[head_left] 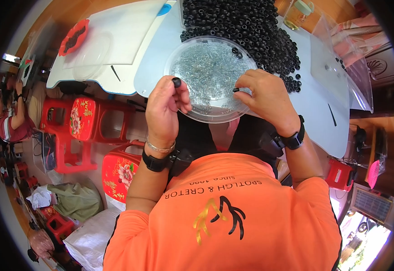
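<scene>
Blk ring-like part (176, 82) is up in the L hand (163, 110), above the L side of the round tray; thumb + index fingers clamped on it, other fingers curled. R hand (267, 92) is over the tray's R side, thumb + index together on a sm. dark piece (236, 90), too sm. to tell its exact shape.

Round tray (215, 119) is clear plastic, btwn & below the hands, sticking out past the near edge of the bench (335, 142). In it: a spread of tiny shiny bits (201, 61), plus a couple of loose blk rings (237, 53) at the upper R.

Right behind the tray: big heap of blk parts (237, 22), strays trailing off its R side. Lidded jar (298, 16) w/ yellowish liquid stands near the heap, upper R. Thin dark stick (332, 114) lies on the bench, far R.

Off L, a white table (111, 58) w/ a red dish (74, 37) of dark bits & another dark stick. Red stools (81, 119) below that; another person (16, 122) at far L.
</scene>
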A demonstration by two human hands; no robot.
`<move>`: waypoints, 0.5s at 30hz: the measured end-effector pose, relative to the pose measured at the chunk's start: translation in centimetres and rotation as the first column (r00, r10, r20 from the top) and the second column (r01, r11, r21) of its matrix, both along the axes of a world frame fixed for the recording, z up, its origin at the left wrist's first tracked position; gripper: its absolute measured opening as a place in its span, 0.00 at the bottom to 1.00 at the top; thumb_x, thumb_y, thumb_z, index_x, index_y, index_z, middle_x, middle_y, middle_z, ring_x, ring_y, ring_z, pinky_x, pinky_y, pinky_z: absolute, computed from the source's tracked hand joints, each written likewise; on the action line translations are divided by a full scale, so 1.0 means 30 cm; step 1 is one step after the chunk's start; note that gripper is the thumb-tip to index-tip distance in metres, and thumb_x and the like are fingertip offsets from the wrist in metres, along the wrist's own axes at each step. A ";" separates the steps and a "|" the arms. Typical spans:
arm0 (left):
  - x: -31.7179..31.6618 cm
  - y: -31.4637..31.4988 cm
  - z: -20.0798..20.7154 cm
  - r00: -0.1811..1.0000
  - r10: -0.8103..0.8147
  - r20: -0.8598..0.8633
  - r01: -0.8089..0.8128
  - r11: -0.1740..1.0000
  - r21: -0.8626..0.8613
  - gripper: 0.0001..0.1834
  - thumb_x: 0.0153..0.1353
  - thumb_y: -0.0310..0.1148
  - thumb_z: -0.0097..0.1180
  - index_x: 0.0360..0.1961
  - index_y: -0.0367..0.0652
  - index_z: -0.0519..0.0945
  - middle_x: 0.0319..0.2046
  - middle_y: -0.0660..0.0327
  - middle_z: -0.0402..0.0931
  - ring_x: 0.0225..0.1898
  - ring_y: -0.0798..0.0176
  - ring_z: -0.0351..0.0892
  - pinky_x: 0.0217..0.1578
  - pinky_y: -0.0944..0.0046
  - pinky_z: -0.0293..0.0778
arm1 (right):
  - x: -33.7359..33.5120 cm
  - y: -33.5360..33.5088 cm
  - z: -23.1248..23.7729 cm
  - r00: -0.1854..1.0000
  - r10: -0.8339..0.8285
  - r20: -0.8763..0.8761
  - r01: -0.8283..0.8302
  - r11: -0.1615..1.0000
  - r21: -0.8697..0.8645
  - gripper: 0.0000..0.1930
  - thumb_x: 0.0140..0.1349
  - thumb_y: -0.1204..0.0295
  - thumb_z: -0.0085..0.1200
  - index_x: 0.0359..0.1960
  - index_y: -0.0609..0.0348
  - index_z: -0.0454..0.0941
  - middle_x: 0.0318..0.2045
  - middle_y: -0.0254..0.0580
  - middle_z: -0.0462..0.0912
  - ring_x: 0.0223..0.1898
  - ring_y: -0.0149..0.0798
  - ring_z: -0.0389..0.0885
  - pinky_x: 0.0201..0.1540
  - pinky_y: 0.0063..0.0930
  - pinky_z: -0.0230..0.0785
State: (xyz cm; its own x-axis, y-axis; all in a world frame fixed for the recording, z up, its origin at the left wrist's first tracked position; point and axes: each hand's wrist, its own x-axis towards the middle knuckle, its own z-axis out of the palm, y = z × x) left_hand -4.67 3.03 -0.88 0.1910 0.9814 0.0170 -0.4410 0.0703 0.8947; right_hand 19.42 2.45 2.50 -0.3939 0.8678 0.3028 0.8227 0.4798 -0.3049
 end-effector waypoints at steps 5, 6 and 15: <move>-0.030 -0.012 -0.019 0.999 0.038 0.038 -0.036 0.997 -0.065 0.16 0.70 0.39 0.37 0.38 0.36 0.72 0.24 0.58 0.71 0.23 0.64 0.70 0.25 0.69 0.65 | -0.059 0.021 -0.025 0.995 0.086 -0.046 -0.084 0.996 0.037 0.02 0.50 0.74 0.56 0.26 0.56 0.78 0.27 0.39 0.77 0.36 0.44 0.77 0.36 0.36 0.71; -0.028 -0.012 -0.028 0.999 0.010 0.052 -0.006 0.998 -0.070 0.16 0.70 0.39 0.37 0.38 0.37 0.72 0.25 0.58 0.71 0.24 0.64 0.70 0.25 0.69 0.66 | -0.070 0.026 -0.028 0.982 0.188 -0.029 -0.188 0.982 0.018 0.02 0.50 0.74 0.55 0.25 0.56 0.78 0.27 0.39 0.77 0.35 0.44 0.76 0.36 0.35 0.71; -0.013 -0.026 -0.041 0.995 -0.046 0.088 0.057 0.991 -0.118 0.15 0.69 0.38 0.38 0.39 0.37 0.72 0.25 0.58 0.72 0.24 0.65 0.72 0.25 0.70 0.67 | -0.118 0.041 -0.082 0.986 0.164 0.018 -0.165 0.986 0.038 0.02 0.51 0.76 0.52 0.26 0.60 0.76 0.27 0.42 0.77 0.34 0.46 0.76 0.37 0.35 0.70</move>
State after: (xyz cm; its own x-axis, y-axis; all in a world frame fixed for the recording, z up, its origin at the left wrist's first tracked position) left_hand -5.06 2.26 -2.11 0.2442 0.9662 -0.0824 -0.5081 0.1999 0.8378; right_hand 15.89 3.69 0.03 -0.5351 0.7785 0.3280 0.7358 0.6202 -0.2718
